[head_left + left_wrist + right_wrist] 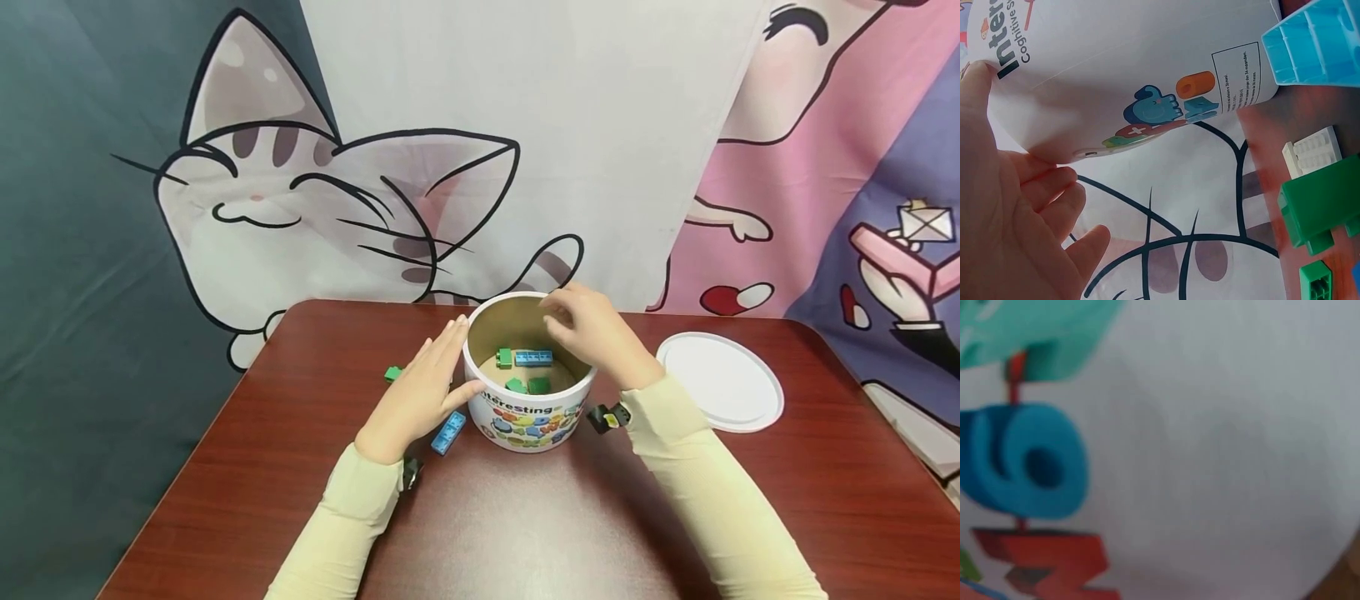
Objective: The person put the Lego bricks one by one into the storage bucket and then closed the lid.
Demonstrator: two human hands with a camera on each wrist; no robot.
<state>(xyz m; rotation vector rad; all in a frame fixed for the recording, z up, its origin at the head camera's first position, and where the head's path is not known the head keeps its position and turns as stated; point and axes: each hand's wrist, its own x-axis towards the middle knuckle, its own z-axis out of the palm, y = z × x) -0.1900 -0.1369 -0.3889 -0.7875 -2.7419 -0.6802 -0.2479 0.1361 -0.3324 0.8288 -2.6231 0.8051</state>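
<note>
A white round bucket (528,417) with colourful printing stands upright, its top uncovered. On its floor lie a blue building block (533,358) and several green building blocks (538,386). My left hand (416,387) rests along the bucket's left side, fingers extended near the rim and thumb towards the front wall. The right hand (588,333) reaches over the right rim, its fingers loosely bent above the inside, and nothing shows in them. Only the printed bucket wall (1210,437) fills the right wrist view.
Left of the bucket lie a blue block (448,433) and a green block (393,374); the left wrist view adds a white piece (1317,152) beside a green block (1322,200). A white round lid (720,382) lies on the brown table (300,483) at right.
</note>
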